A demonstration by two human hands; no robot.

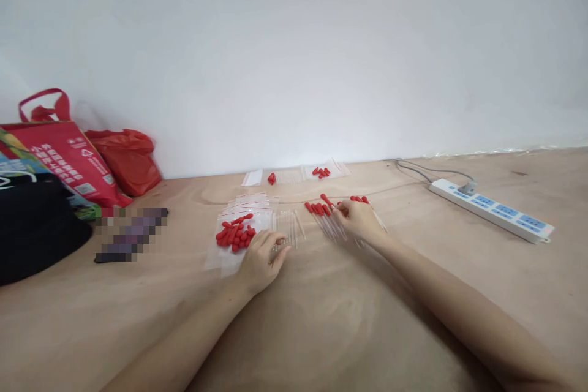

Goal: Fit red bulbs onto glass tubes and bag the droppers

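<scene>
My right hand (356, 219) is closed in a pinch on a dropper with a red rubber bulb (326, 199), its bulb pointing away from me. Under and beside that hand lie several droppers (316, 209), red bulbs on clear glass tubes, in a row. My left hand (264, 257) rests on the table with thumb and fingers apart, and I see nothing between them. Just beyond it is a row of bare glass tubes (288, 225). To its left, a pile of loose red rubber bulbs (234, 236) lies on clear zip bags (248, 203).
Near the wall, more clear bags (340, 168) hold small red bulbs (321, 172). A white power strip (493, 211) with a grey cable lies right. At left are a red shopping bag (68, 156), a red plastic bag (126, 159), a black hat (39, 229) and a pixelated dark object (133, 236).
</scene>
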